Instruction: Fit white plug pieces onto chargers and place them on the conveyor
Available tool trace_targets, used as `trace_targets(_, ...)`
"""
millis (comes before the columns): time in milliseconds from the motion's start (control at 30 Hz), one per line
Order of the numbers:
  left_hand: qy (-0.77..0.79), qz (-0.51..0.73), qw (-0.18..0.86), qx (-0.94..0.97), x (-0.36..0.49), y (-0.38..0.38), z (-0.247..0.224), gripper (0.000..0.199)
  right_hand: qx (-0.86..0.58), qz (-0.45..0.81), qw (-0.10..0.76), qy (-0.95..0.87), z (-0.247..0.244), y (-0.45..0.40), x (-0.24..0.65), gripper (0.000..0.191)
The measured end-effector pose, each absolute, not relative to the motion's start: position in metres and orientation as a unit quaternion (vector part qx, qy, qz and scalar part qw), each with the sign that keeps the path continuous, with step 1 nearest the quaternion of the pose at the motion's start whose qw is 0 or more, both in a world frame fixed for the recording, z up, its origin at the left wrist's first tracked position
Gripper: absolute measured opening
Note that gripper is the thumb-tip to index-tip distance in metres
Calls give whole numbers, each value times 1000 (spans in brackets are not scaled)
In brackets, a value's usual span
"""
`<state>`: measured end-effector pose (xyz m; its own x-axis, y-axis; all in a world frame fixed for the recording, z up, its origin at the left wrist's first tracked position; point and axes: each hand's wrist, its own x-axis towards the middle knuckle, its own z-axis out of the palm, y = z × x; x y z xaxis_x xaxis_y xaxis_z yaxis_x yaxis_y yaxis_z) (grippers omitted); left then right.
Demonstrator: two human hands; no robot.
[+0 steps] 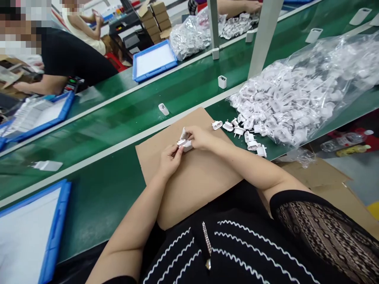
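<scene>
Over a cardboard sheet (pixel 204 177), my two hands meet around small white plastic parts. My left hand (pixel 170 159) is closed, thumb and fingers pinching a white plug piece (pixel 181 142). Closed on a white charger housing (pixel 187 147), my right hand (pixel 201 138) touches the same group of parts from the other side. A further white part (pixel 184 133) stands up by the right fingers; whether it is separate I cannot tell. Loose white plug pieces (pixel 239 131) with pins lie just right of the sheet.
A clear bag of white plug pieces (pixel 296 100) spreads at right. White charger housings (pixel 222 82) are scattered along the green conveyor belt (pixel 118 122). A blue-rimmed tray (pixel 56 232) stands at left, and a metal post (pixel 263 39) rises behind. Co-workers sit across the belt.
</scene>
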<state>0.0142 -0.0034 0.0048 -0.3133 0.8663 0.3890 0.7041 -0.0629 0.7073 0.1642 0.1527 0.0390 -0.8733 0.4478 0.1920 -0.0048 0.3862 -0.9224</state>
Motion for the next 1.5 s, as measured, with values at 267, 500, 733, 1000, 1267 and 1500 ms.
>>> trace_targets(267, 679, 410, 61, 607, 24, -8, 5, 25, -169, 563, 213, -781, 39, 149, 169, 32)
trace_targets(500, 695, 439, 101, 560, 21, -3, -1, 33, -202, 545, 233, -780, 54, 166, 176, 33)
trace_targets(733, 750, 483, 97, 441, -43, 5, -4, 45, -433, 129, 96, -887, 72, 188, 219, 33)
trace_targets(1000, 869, 436, -33, 232, -177, 53, 31, 38, -391, 212, 125, -887, 66, 183, 200, 27)
trace_targets(1267, 891, 409, -140, 137, -181, 63, 24, 68, -312, 408, 159, -843, 45, 172, 186, 38)
trace_targets(1500, 887, 357, -66, 287, -179, 87, 26, 58, -280, 720, 170, -612, 39, 169, 170, 39)
